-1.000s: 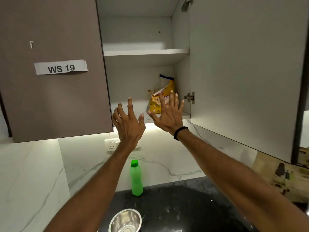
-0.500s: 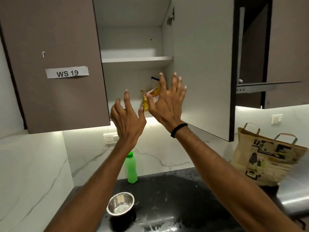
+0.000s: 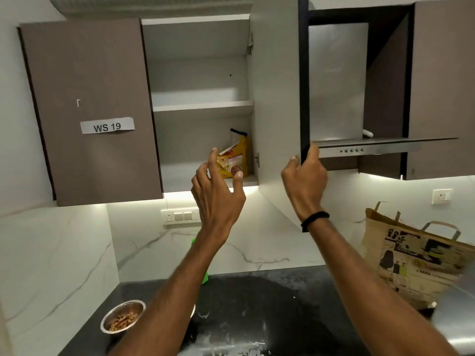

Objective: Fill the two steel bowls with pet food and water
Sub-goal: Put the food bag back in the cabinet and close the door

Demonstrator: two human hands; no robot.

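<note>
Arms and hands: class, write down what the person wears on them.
No sleeves show and there are no gloves. A thin black band circles the wrist below the right hand; the left hand and its wrist carry nothing. No rings show.

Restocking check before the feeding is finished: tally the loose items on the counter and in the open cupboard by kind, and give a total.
Steel bowl: 1, with kibble in it; a second is not clearly in view
Green bottle: 1, mostly hidden
Yellow food packet: 1, on the lower cupboard shelf
Paper bag: 1
Total: 4
</note>
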